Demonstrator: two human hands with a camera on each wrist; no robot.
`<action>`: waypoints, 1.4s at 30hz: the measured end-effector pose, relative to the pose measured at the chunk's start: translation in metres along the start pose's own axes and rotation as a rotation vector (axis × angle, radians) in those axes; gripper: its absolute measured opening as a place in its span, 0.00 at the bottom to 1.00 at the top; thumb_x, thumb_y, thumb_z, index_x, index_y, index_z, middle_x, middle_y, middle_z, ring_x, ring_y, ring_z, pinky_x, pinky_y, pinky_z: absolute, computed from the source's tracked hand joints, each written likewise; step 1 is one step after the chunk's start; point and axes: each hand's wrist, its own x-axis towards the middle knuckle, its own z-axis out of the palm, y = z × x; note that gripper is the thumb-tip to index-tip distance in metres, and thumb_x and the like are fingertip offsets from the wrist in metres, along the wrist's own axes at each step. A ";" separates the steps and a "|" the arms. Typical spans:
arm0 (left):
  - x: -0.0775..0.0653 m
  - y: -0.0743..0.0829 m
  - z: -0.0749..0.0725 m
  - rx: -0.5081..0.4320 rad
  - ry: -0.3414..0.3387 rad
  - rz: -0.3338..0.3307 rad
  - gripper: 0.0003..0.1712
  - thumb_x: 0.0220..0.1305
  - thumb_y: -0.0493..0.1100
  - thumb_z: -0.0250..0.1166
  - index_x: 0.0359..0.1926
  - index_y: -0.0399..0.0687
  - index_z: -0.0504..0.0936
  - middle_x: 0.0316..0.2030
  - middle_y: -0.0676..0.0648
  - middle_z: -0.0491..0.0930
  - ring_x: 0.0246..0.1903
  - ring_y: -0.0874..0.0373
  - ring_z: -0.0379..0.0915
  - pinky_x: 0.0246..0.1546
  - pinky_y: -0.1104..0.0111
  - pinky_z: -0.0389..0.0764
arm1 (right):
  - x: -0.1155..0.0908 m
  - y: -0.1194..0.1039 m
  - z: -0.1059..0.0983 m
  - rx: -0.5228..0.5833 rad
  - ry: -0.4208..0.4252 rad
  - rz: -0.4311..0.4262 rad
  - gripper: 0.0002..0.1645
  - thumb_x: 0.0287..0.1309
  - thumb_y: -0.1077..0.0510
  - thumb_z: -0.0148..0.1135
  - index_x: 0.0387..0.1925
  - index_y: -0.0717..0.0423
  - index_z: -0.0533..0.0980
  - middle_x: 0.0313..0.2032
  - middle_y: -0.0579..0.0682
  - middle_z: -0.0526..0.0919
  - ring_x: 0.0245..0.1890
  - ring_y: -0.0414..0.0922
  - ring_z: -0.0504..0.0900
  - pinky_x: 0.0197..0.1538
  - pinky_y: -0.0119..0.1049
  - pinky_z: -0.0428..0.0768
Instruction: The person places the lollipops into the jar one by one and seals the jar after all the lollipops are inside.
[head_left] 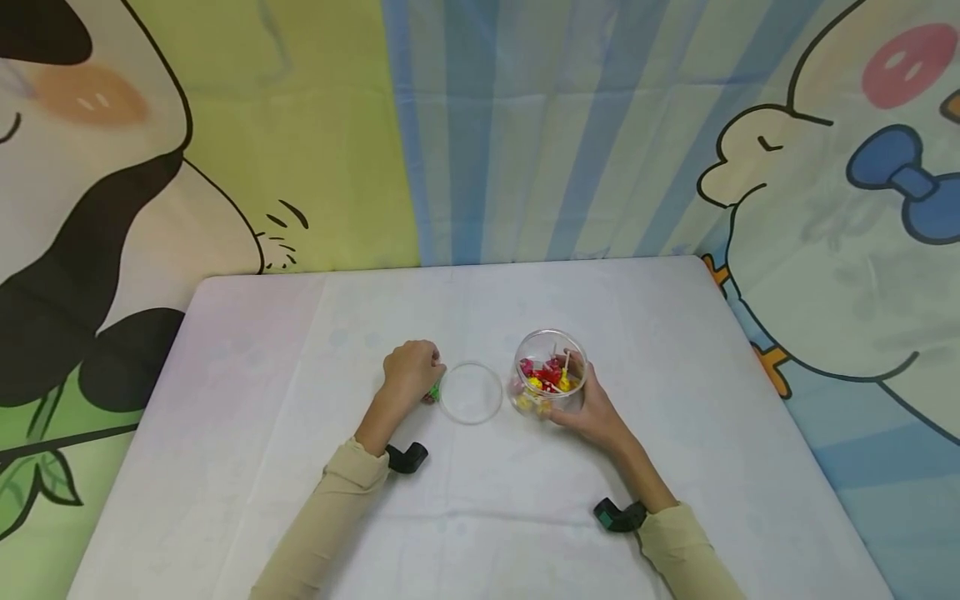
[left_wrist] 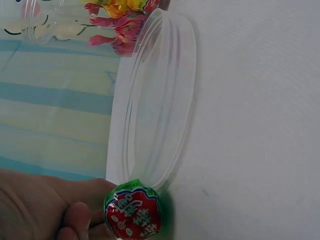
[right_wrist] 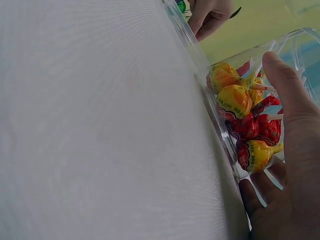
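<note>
My left hand (head_left: pixel 411 368) pinches a lollipop (left_wrist: pixel 132 212) in a green and red wrapper, low over the white table just left of a clear round lid (left_wrist: pixel 162 100). The stick of this lollipop is hidden. Flat on the table, the lid lies between the two hands. A clear, open-topped jar (head_left: pixel 524 360) stands to the right of the lid, and my right hand (head_left: pixel 594 410) grips its side. Inside the jar are several wrapped lollipops (right_wrist: pixel 235 101) in yellow, red and pink, some with white sticks pointing up.
The table (head_left: pixel 480 533) has a white cover. Behind it hangs a cartoon-printed cloth (head_left: pixel 525 167) with stripes, reaching round both sides. Each wrist carries a black camera mount (head_left: pixel 407 457).
</note>
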 end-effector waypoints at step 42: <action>-0.069 -0.016 -0.066 -0.393 0.371 0.415 0.07 0.58 0.34 0.69 0.39 0.41 0.85 0.34 0.46 0.86 0.11 0.75 0.69 0.11 0.77 0.65 | 0.000 0.004 0.001 0.008 -0.004 0.024 0.63 0.44 0.53 0.76 0.74 0.54 0.47 0.74 0.57 0.55 0.75 0.58 0.52 0.72 0.63 0.50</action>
